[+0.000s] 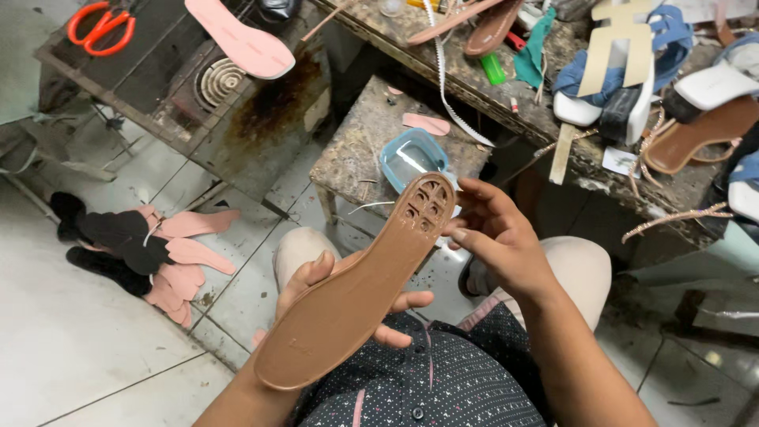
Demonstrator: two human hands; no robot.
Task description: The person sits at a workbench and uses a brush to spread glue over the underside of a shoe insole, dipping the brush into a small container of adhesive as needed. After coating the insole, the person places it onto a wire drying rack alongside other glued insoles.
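Note:
A brown shoe sole [356,289] with a lattice-cut heel end is held over my lap, its inner face up. My left hand [320,278] cups it from underneath at the forepart, fingers showing on both sides. My right hand [494,237] touches the heel end with its fingertips at the sole's right edge. Just beyond the heel, a small blue-rimmed plastic tub [413,157] sits on a worn wooden stool [356,150].
Pink and black insole cut-outs [170,253] lie on the tiled floor at left. A metal rack [182,87] carries a pink insole [241,39] and orange scissors [101,25]. A cluttered workbench [601,158] at right holds sandals, straps and soles.

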